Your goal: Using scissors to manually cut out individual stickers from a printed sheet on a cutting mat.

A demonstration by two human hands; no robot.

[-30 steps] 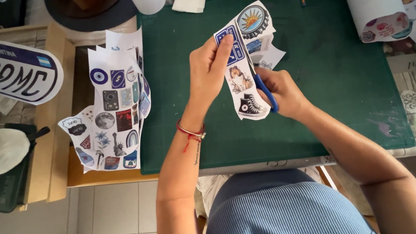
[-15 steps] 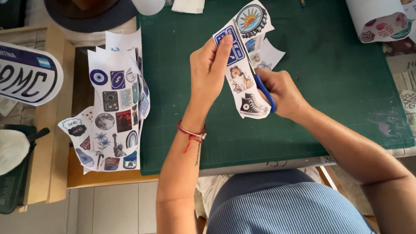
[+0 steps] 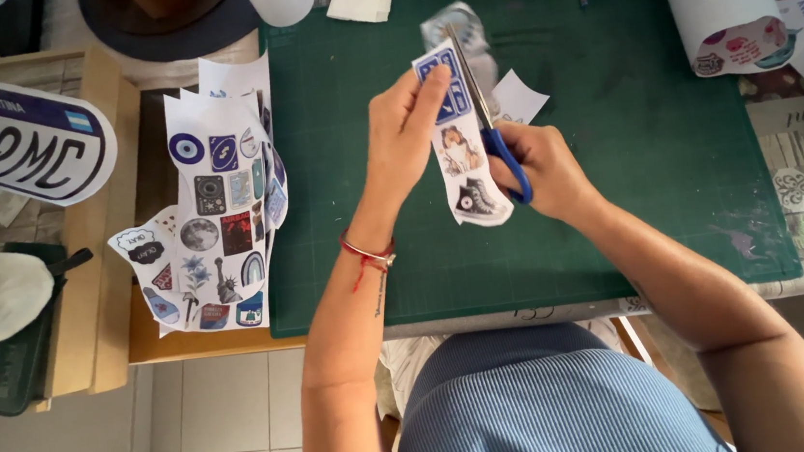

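Note:
My left hand pinches a strip of printed stickers by its upper left part, holding it above the green cutting mat. My right hand grips blue-handled scissors whose blades point away from me and run up through the strip's right side. The piece of the strip to the right of the blades, with a round design, looks blurred near the mat's far edge. A small white paper scrap lies on the mat just right of the scissors.
A pile of sticker sheets lies left of the mat on a wooden board. A large plate-shaped sticker is at far left. A roll of printed sheets sits at top right. A dark case with a white pad rests at lower left.
The scissors have swung upward and now cut along the strip's right side. The round-design part at the top has shifted and blurred. My left hand holds the strip in about the same spot.

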